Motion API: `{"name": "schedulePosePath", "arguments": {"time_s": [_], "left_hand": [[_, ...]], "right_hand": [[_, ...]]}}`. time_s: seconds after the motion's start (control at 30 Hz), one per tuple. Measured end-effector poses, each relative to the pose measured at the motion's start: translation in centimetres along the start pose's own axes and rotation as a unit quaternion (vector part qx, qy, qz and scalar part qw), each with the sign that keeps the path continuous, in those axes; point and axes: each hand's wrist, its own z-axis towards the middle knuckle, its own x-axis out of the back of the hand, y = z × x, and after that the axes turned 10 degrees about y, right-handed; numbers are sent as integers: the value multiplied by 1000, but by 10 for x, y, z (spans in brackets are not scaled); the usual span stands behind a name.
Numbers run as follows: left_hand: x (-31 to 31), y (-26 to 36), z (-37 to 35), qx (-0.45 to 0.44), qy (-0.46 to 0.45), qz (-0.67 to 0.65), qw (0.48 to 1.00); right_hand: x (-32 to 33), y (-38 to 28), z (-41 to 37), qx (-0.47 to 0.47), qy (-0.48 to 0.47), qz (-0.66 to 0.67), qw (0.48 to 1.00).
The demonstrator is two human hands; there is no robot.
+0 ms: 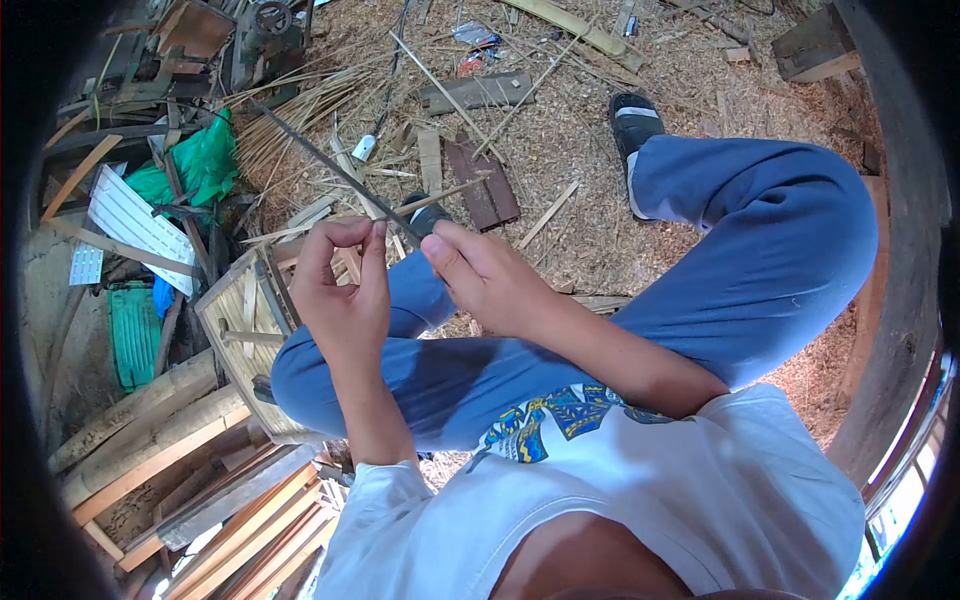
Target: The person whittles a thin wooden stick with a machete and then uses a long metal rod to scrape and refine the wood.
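Observation:
My right hand [487, 275] is closed around the near end of a long, narrow dark blade [325, 160]. The blade slants away to the upper left, past my other hand. My left hand [347, 285] pinches with thumb and forefinger at a thin pale wooden stick [450, 192], close to where it crosses the blade. Part of the stick is hidden behind the fingers. Both hands are raised over my bent legs, close together.
Wood shavings cover the ground, with dark boards [482, 185] and a white object [364, 147] on it. A wooden crate-like frame [240, 320] stands by my knee. Stacked planks [250, 520], green plastic [200, 160] and a bundle of thin sticks [285, 125] lie left.

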Motion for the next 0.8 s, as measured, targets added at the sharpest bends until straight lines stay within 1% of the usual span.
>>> {"name": "schedulePosePath", "arguments": {"time_s": [0.07, 0.17, 0.27, 0.37, 0.47, 0.57, 0.67, 0.77, 0.8], "left_hand": [[0, -1, -1, -6, 5, 5, 1000], [6, -3, 5, 8, -3, 21, 1000], [2, -1, 3, 2, -16, 9, 1000], [-1, -2, 0, 1, -8, 6, 1000], [4, -3, 4, 16, -5, 22, 1000], [-1, 3, 3, 8, -14, 7, 1000], [-1, -2, 3, -16, -12, 2, 1000], [4, -2, 6, 10, -3, 19, 1000], [3, 0, 7, 9, -6, 24, 1000]], "right_hand": [[0, 6, 1, 13, -1, -19, 1000], [-1, 6, 5, 12, -6, -11, 1000], [0, -8, 0, 27, 20, -26, 999], [-1, 3, 3, 56, 24, -24, 998], [-3, 10, 8, 47, 23, -45, 998], [5, -12, 2, 33, 14, -26, 999], [3, -1, 5, 38, 10, -52, 998], [0, 21, 9, 25, 31, -75, 996], [-1, 18, 8, 42, 41, -56, 997]]}}
